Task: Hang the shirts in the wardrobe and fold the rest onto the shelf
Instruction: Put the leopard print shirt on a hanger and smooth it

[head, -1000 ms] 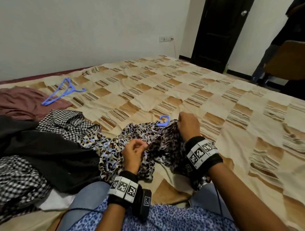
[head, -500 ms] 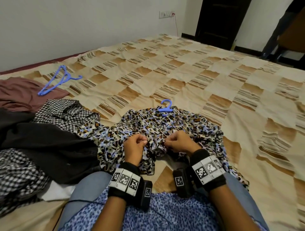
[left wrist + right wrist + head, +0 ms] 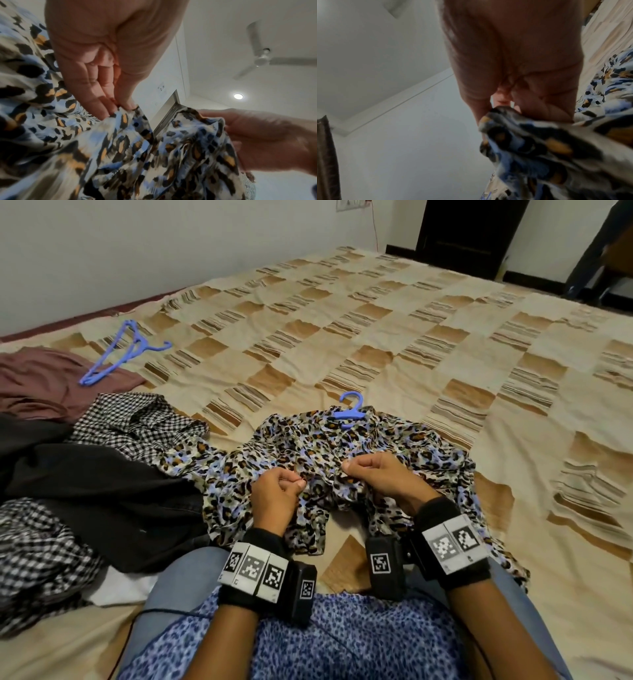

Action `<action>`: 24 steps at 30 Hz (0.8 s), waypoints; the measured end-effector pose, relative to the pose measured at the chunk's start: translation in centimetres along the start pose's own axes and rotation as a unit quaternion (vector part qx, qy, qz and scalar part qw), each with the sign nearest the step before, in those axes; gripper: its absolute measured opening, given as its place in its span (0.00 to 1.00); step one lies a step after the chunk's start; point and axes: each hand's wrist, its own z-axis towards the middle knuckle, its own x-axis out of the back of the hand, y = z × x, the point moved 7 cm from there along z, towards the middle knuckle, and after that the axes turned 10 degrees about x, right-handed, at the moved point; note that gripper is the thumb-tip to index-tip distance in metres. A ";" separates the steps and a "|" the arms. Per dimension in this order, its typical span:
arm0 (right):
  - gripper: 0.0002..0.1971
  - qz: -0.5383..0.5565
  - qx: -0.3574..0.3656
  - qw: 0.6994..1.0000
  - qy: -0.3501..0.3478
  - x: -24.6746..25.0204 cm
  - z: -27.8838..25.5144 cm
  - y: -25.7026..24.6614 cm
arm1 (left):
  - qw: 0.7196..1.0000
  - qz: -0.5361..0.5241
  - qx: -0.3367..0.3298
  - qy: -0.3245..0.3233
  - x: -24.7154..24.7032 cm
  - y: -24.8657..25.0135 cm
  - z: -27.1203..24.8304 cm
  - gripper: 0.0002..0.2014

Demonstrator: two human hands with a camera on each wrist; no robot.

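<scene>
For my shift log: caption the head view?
Both hands pinch a leopard-print shirt on a blue hanger.

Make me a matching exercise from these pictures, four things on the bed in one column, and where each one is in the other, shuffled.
1. leopard-print shirt
2. loose blue hangers
3. checked shirt
4. black garment

A. partly on the maroon cloth
B. pinched by left hand and right hand
C. nearest, beside the left knee
D. between black garment and bedspread

Pairs: 1-B, 2-A, 3-D, 4-C
</scene>
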 end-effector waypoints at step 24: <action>0.09 -0.115 0.072 0.983 0.126 0.9 -0.2 -1.4 | 0.966 -0.178 0.063 -0.174 -1.1 0.3 -2.4 0.03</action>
